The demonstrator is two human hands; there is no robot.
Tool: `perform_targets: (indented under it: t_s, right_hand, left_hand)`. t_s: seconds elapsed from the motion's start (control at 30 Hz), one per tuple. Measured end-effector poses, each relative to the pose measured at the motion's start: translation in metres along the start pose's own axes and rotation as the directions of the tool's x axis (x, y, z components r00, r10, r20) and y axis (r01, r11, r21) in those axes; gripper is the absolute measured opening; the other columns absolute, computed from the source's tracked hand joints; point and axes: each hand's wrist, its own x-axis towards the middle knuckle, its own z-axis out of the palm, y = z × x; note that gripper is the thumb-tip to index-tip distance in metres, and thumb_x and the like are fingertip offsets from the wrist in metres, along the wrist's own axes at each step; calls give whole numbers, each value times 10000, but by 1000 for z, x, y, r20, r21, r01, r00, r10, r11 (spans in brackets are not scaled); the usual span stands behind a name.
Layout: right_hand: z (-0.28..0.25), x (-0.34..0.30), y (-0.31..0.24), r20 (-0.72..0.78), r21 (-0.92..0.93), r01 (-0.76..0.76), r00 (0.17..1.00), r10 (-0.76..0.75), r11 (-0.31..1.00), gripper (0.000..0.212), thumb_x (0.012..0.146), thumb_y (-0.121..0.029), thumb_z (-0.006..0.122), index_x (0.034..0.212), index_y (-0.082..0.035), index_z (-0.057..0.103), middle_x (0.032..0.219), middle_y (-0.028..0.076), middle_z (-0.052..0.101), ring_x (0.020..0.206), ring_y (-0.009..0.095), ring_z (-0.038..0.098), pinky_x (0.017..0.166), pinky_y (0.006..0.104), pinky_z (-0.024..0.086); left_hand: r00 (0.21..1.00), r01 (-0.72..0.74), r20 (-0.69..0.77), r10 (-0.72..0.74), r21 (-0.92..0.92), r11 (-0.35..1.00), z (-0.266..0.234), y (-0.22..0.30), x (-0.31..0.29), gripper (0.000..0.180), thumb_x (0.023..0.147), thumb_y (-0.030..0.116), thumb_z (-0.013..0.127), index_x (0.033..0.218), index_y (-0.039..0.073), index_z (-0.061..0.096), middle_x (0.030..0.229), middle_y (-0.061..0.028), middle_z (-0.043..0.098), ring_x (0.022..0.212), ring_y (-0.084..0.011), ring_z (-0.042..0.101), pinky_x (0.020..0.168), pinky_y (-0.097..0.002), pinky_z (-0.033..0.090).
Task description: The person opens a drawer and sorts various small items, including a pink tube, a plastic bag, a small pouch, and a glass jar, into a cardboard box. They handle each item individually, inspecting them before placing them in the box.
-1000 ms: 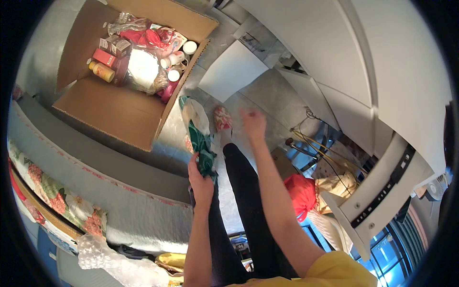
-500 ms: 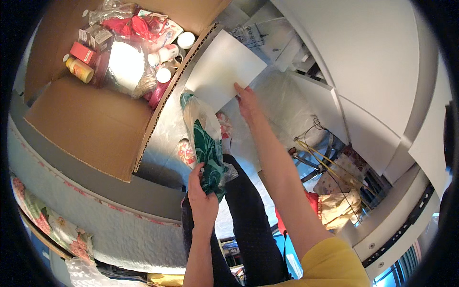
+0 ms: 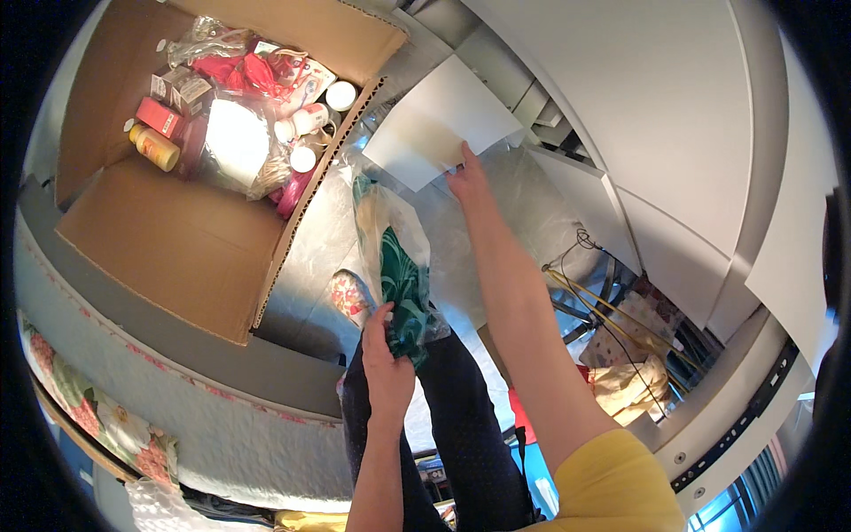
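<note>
My right hand (image 3: 469, 173) reaches away from me and pinches the near edge of a white sheet (image 3: 443, 115), thumb and fingers closed on it. Closer to my body, my left hand (image 3: 387, 363) grips the lower end of a clear plastic bag (image 3: 409, 232). Inside that bag lies something dark green with pale swirling lines (image 3: 403, 275); its kind I cannot make out. The bag hangs above my legs and the floor, its upper end just below the sheet.
An open cardboard box (image 3: 168, 253) at the left holds a yellow bottle (image 3: 155, 148), a red carton (image 3: 160, 116), white-capped bottles and plastic bags. A quilted bed (image 3: 248, 443) runs along the lower left. White cabinet panels (image 3: 656, 97) stand right, near yellow rods (image 3: 612, 315).
My right hand has carried the white sheet slightly right and farther away. The left hand and the bag have shifted slightly right. Both hands keep their hold.
</note>
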Motion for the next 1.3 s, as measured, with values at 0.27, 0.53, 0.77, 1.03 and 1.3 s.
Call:
perform_targets:
  t_s: [0.27,0.53,0.77,1.03,1.3]
  right_hand:
    - [-11,-10,-28,187,-341,288,954,-235,895,347,826,-105,611,1141,-40,481,1136,101,552,986,190,539,861,306,426]
    - [49,-54,-118,218,-344,767,627,-748,542,387,833,19,511,1207,-3,415,1135,110,537,1023,179,510,871,288,408]
    - [34,75,-197,317,-501,800,525,-790,331,400,863,-148,493,1242,-43,420,1263,96,459,1150,239,435,960,343,357]
    - [-38,111,-210,753,-624,298,-18,-658,-723,544,856,-313,526,1300,-38,377,1318,133,422,1214,300,389,1012,358,306]
    - [70,-5,-109,865,-486,337,320,-387,-807,691,771,-537,551,1312,-139,391,1425,151,217,1325,325,176,994,658,59]
  left_hand:
    - [998,-42,47,40,47,998,4,-2,0,632,587,-169,395,1184,34,435,1098,-187,484,1059,-384,438,935,-403,349]
    - [991,-69,119,58,88,994,6,3,1,621,597,-160,403,1182,46,439,1119,-192,484,1081,-390,428,949,-407,343]
    - [977,-86,203,66,93,992,-2,15,6,619,590,-157,379,1167,53,458,1064,-199,502,1049,-381,458,937,-382,361]
    - [950,-192,275,148,142,971,3,25,17,612,612,-148,454,1187,59,431,1028,-172,496,1003,-379,446,880,-431,384]
    - [960,-193,241,146,183,964,4,17,15,630,609,-155,462,1198,63,420,1051,-176,488,1008,-382,449,891,-427,384]
